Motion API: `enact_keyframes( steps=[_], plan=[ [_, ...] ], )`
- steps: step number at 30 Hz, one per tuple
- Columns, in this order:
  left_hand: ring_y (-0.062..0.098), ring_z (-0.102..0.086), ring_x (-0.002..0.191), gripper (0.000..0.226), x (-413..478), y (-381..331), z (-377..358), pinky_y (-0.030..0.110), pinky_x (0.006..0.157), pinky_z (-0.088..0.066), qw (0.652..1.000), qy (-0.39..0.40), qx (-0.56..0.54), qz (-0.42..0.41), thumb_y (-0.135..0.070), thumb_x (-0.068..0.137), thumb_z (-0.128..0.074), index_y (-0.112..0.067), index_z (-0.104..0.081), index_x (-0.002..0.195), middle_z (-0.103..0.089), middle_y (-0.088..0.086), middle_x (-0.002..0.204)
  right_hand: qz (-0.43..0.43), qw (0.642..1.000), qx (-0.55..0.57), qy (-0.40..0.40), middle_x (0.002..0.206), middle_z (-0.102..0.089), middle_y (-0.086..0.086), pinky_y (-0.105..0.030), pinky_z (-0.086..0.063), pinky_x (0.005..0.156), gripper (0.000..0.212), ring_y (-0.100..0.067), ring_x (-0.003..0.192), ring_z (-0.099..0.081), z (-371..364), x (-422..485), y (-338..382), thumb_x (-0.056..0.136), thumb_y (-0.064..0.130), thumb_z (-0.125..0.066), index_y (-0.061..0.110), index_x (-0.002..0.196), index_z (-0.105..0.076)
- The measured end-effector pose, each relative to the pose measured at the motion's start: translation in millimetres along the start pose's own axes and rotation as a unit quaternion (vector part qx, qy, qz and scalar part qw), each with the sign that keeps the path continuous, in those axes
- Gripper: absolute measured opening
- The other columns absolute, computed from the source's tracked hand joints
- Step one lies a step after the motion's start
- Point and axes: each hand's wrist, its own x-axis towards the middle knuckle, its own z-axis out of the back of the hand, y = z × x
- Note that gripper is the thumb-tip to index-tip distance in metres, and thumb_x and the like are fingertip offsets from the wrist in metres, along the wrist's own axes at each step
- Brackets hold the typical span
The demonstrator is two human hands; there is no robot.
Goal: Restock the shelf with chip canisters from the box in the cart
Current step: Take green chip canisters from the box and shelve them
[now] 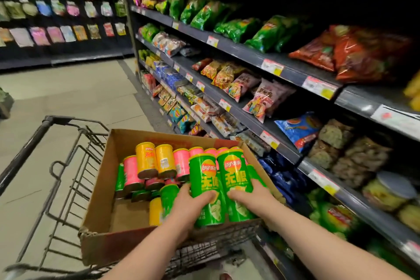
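Note:
An open cardboard box [118, 191] sits in a wire cart [68, 179] and holds several chip canisters in green, pink and yellow. My left hand [189, 206] grips one green canister [205, 179] and lifts it above the box. Right beside it, my right hand [251, 198] grips a second green canister [236, 176], also raised. The two canisters stand upright, side by side and touching. Yellow canisters [155, 159] and pink canisters [134, 173] lie stacked behind them in the box.
Dark shelves [254, 118] run along the right, packed with bags of snacks and price tags on their edges. More green packages [336, 216] sit on the low shelf by my right arm. The tiled aisle floor [68, 93] stretches ahead to another shelf wall [59, 13].

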Motion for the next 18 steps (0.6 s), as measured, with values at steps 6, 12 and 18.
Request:
enact_keyframes(
  steps=[6,12,18],
  plan=[
    [0.025,-0.069,0.091,0.076,-15,-11,-36,0.048,0.088,-0.054,0.996,0.067,-0.054,-0.013,-0.046,0.037,-0.078,-0.022,-0.055,0.105,-0.07,0.006,0.103,0.004,0.996,0.079,-0.052,0.104,-0.065,0.004,-0.017,-0.047,0.061,0.043,-0.007,0.087,-0.064,33,-35,-20,0.078,0.03,-0.074,0.023,0.114,-0.052],
    [0.024,-0.07,0.09,0.083,-34,-38,-77,0.043,0.085,-0.055,0.987,0.136,-0.052,-0.061,-0.046,0.038,-0.077,-0.02,-0.056,0.114,-0.071,0.005,0.102,-0.004,0.989,0.111,-0.096,0.103,-0.068,0.003,-0.039,-0.053,0.091,0.038,-0.015,0.093,-0.067,81,-66,-29,0.075,0.033,-0.075,0.026,0.105,-0.054],
    [0.018,-0.068,0.075,0.062,-56,-69,-149,0.022,0.057,-0.054,0.972,0.21,-0.053,-0.093,-0.031,0.065,-0.079,-0.011,-0.055,0.119,-0.07,0.006,0.093,0.015,0.976,0.137,-0.166,0.087,-0.065,0.01,-0.019,-0.051,0.065,0.017,-0.005,0.077,-0.063,153,-106,-44,0.083,0.024,-0.07,0.028,0.09,-0.055]
  ],
)
